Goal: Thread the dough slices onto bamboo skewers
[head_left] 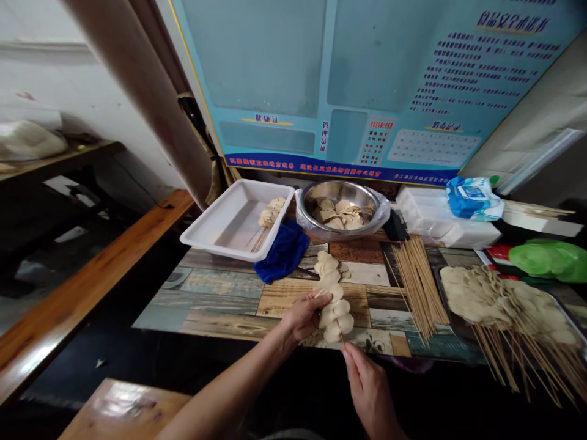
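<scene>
Over the front edge of the table I hold a skewer of pale, thin round slices (pixel 337 315). The fingers of my left hand (pixel 303 315) are closed around the slices, thumb on top. Below them, my right hand (pixel 369 382) pinches the bare lower end of the bamboo stick (pixel 342 342). A small pile of loose slices (pixel 326 263) lies on the table just beyond the skewer; where the pile meets the skewered slices is hard to make out.
Behind are a white tray (pixel 220 244) with a few filled skewers, a blue cloth (pixel 283 250) and a steel bowl (pixel 342 188) of slices. Bare sticks (pixel 417 287) lie to the right, beside a dark tray (pixel 458 330) heaped with filled skewers. A tissue pack (pixel 474 198) sits behind.
</scene>
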Motion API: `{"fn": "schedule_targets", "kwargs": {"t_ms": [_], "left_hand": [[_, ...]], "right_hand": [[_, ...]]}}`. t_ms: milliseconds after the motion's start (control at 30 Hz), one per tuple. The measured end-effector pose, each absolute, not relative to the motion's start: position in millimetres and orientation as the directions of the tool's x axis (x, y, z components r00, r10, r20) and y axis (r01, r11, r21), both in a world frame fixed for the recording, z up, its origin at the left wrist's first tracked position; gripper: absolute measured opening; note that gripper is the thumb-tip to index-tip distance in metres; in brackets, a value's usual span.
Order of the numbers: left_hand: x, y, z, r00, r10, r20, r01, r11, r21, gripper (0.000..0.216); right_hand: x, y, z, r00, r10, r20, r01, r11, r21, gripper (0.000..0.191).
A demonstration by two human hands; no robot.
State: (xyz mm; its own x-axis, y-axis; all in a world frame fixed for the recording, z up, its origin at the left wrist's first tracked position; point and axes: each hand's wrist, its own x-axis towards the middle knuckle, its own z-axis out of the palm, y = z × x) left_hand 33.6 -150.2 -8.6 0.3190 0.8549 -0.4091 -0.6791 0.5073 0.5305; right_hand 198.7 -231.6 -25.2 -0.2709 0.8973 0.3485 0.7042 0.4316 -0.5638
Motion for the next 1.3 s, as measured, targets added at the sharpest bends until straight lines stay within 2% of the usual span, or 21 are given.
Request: {"fn": "schedule_targets", "kwargs": {"t_ms": [267,667,1033,1100,1167,1233,1267,1300], "left_hand": [[35.3,-151.4,-6.7,0.313,0.836,-0.452,-0.713,0.520,0.469,0.015],[30.3,-151.6,-14.3,0.325,0.856,-0.402,-0.705,0.502,0.500,0.021],[48.6,-169.4,-14.6,0.391,0.833,-0.391,-0.650,0.551,0.523,0.028],[47.3,-168.6,-14.4,0.379,0.843,-0.383,-0.573,0.538,0.618,0.032],[41.3,-162.1,-15.4,0.266,0.909,-0.321,-0.389,0.405,0.827,0.034],[32.6,-150.0,-18.0,0.094,0.987,-0.128,-0.043,0.132,0.990,0.030],[28.5,-142.5,-19.8,0.039,0.999,0.001,0.159,-0.007,0.987,0.027],[25.1,-134.8,-21.9,0.024,0.993,0.116,0.342,-0.118,0.932,0.024]], "right_hand": [[200.1,-232.3,-28.0,-0.282,0.899,0.335,0.678,0.434,-0.593,0.049],[208.3,-244.2,-30.2,-0.267,0.926,0.267,0.650,0.378,-0.659,0.048],[208.9,-237.9,-28.1,-0.251,0.913,0.323,0.692,0.402,-0.599,0.051],[211.4,-236.9,-28.3,-0.245,0.906,0.344,0.696,0.411,-0.588,0.051],[215.5,-236.2,-28.9,-0.229,0.902,0.367,0.707,0.413,-0.574,0.051],[220.0,-235.5,-29.9,-0.211,0.894,0.394,0.718,0.416,-0.558,0.051],[222.0,-235.2,-30.3,-0.203,0.891,0.405,0.724,0.415,-0.551,0.050],[223.6,-235.0,-30.7,-0.197,0.889,0.412,0.728,0.414,-0.546,0.050]]}}
